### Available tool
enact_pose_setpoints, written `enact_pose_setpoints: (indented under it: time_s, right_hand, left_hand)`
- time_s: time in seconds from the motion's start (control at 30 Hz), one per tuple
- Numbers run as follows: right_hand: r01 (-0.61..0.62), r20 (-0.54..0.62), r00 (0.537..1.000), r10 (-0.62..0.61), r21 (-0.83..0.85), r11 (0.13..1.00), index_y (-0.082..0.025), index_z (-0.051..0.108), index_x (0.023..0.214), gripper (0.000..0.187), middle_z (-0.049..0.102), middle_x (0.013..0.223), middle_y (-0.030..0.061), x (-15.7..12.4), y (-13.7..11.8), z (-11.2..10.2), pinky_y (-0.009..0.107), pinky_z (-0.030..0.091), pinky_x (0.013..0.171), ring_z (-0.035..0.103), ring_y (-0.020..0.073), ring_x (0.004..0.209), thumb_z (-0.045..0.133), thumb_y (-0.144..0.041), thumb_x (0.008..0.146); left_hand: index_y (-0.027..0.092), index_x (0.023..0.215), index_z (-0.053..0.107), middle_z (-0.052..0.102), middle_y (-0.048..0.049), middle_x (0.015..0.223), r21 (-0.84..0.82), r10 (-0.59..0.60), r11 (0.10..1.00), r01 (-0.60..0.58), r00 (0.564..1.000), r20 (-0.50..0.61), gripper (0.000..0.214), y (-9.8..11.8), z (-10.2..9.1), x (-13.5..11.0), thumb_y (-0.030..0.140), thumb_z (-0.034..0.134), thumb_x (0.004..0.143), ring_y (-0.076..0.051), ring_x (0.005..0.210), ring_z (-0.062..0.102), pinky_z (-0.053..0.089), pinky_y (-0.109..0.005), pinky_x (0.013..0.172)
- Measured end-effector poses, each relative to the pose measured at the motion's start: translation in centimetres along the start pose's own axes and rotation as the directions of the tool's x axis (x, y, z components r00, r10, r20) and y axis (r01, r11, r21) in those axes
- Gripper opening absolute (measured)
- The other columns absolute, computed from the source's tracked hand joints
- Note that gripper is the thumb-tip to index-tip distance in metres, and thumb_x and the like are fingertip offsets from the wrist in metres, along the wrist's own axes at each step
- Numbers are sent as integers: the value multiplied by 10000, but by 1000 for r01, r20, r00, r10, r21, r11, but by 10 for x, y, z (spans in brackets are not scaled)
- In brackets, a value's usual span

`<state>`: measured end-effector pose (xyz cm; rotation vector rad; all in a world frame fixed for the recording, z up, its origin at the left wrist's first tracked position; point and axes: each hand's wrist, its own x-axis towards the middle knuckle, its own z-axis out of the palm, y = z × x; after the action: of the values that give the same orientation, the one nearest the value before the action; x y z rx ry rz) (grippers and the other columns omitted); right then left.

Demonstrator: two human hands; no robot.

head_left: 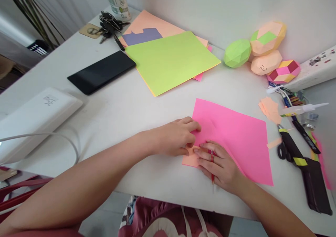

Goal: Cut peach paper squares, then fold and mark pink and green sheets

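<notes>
A bright pink sheet of paper (244, 135) lies on the table in front of me. On its near left corner sits a small peach paper piece (192, 157), partly hidden by my fingers. My left hand (177, 136) is bent over that corner, its thumb and fingertips closed at the upper edge of the peach piece. From the right, my right hand (220, 163) presses its fingertips on the same piece. A slim red pen (212, 177) is tucked between the right hand's fingers, pointing toward me.
Green paper (173, 62) tops a stack at the back, beside a black phone (102, 72) and keys (110, 23). A white power bank (39, 121) stands left. Faceted paper shapes (237, 53) sit back right. A glue gun (301, 167) and peach scraps (271, 109) lie right.
</notes>
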<state>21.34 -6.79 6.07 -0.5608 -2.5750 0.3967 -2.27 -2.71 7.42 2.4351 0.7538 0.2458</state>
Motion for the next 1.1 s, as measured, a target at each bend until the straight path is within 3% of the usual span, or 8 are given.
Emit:
enact_pose_setpoints:
  time_s: [1.1]
  right_hand:
    - [10, -26, 1000, -9, 14, 1000, -150, 605, 1015, 195, 704, 1081, 121, 1, 0, 1, 526, 539, 906, 600, 276, 1088, 619, -51, 847]
  left_hand:
    - [159, 759, 660, 480, -109, 1298, -45, -34, 998, 35, 999, 15, 36, 0, 0, 0, 148, 670, 792, -282, 1196, 418, 403, -403, 975]
